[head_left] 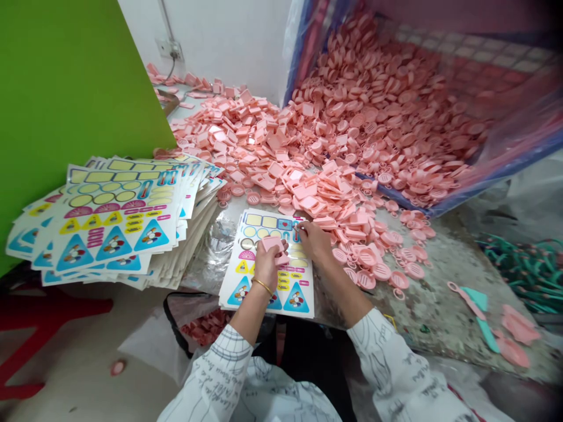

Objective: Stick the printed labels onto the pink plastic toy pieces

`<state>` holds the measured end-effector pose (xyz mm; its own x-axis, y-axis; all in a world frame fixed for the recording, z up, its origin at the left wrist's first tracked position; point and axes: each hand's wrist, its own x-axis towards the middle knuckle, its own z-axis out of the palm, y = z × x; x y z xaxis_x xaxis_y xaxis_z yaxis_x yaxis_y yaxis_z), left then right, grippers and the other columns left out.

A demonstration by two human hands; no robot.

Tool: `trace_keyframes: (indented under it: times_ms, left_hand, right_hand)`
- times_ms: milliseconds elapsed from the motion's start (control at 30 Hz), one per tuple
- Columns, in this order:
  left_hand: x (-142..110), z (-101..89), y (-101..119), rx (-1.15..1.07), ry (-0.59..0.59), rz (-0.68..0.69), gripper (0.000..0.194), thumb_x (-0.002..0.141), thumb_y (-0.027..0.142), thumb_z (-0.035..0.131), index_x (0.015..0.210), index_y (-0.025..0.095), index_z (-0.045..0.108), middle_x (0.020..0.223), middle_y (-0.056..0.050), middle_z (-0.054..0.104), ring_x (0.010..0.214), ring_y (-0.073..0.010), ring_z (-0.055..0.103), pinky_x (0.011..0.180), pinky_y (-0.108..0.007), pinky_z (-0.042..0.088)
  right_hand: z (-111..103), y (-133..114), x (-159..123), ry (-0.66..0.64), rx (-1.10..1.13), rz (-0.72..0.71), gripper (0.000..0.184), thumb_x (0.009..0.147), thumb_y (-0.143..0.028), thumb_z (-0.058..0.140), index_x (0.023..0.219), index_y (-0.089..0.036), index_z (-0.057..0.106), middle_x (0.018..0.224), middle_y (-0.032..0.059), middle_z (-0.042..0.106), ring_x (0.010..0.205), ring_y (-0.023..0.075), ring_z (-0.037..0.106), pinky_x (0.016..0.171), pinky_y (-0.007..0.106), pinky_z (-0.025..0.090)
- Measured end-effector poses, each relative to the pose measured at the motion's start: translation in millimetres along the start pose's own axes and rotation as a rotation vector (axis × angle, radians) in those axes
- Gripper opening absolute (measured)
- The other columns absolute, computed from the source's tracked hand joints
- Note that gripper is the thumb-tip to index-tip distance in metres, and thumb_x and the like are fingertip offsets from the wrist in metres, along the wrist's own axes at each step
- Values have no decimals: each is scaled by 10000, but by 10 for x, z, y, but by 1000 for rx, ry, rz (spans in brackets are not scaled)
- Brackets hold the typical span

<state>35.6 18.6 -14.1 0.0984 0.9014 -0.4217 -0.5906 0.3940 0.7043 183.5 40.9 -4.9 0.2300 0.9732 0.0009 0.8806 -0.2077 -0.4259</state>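
My left hand [266, 271] is closed around a flat pink plastic piece [271, 241], with another pink edge showing by the fingers. It is held over a small stack of sticker sheets [232, 287] at the table's front edge. The top sheet has yellow rectangles, pink half-circles and blue triangles. My right hand [315, 241] has its fingertips pinched together at the sheet's upper right, beside a blue sticker [285, 224] with a red heart. Whatever is between those fingertips is too small to make out.
Loose pink plastic pieces [264, 140] heap across the table, spilling from a tipped blue-framed crate [391, 111]. A tall pile of sticker sheets [114, 217] lies left, by a green panel [74, 88]. Pink and teal pieces [479, 310] lie right. A red stool [48, 310] stands below.
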Motion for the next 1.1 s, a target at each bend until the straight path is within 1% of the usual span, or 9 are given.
trace_keyframes:
  times_ms: [100,167,333,433,600,767,1000,1100]
  left_hand:
    - [-4,0,1,4,-1,0,336,685,119,591,964,221,436,947,-50,699,900,-196,709,796,-343,551]
    - [-11,2,6,6,0,-1,335,682,116,588,960,220,431,948,-52,700,900,-195,710,795,-340,549]
    - [-22,9,20,11,2,-9,333,689,121,585,971,217,436,933,-51,703,887,-189,712,781,-324,546]
    - [-23,11,23,12,6,-6,335,686,118,584,972,217,441,931,-47,704,878,-185,712,775,-316,545]
    - [-24,14,22,24,12,-3,322,693,119,583,967,216,445,939,-54,706,870,-188,713,750,-310,546]
    - [-22,15,19,25,18,-3,325,694,121,592,973,210,451,945,-60,707,874,-190,714,762,-313,546]
    - [-27,11,7,17,9,6,310,703,122,585,967,210,450,943,-58,703,882,-197,715,770,-323,550]
    - [-27,12,7,18,14,5,309,702,125,588,963,212,448,945,-60,699,881,-193,710,766,-319,549]
  right_hand:
    - [-38,-2,3,-47,9,-16,254,948,-275,472,1076,-260,690,1060,42,664,958,192,604,735,257,399]
    - [-53,-19,0,-53,19,-21,250,940,-271,483,1065,-262,700,1046,37,666,953,191,605,741,258,400]
    - [-46,-94,17,82,-6,42,316,974,-272,415,1151,-230,674,1111,70,644,974,196,598,795,276,407]
    - [-16,-109,45,86,-57,63,322,977,-272,406,1139,-228,682,1084,77,643,966,201,599,773,275,402]
    - [30,-75,58,91,-15,35,305,969,-275,422,1120,-238,685,1073,64,640,968,196,599,761,269,395]
    - [20,-49,69,74,-7,15,306,975,-282,417,1112,-231,686,1078,65,645,960,188,599,766,260,395]
    - [-47,9,116,11,1,-17,274,933,-231,474,1087,-235,700,1086,53,664,969,182,610,788,251,413]
    - [-83,39,143,-23,17,-23,260,928,-243,486,1061,-244,710,1086,42,676,970,179,617,795,249,421]
